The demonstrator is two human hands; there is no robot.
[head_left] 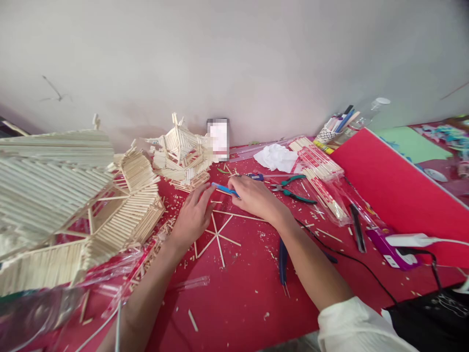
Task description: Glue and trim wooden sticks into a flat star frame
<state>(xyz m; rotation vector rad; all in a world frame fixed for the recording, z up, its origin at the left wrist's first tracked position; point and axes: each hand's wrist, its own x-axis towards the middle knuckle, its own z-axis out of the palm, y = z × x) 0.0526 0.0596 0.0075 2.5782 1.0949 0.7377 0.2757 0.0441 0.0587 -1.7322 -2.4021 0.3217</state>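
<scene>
My right hand [252,194] is closed around a blue pen-like tool [224,188], whose tip points left. Close by on the left, my left hand [194,212] reaches forward with its fingers bent near the tool's tip; what lies under its fingertips is too small to tell. Just below both hands, thin wooden sticks form a star-shaped frame [217,233] lying flat on the red table [234,313]. Behind my left hand stands a small stick-built pavilion [181,151].
A large stick-built roof model [47,181] fills the left side. Green-handled pliers [298,195], wrapped chopsticks [322,181], crumpled tissue [275,157] and a black cutter [357,228] lie to the right. Blue-handled pliers [283,261] lie beside my right forearm, near a black cable.
</scene>
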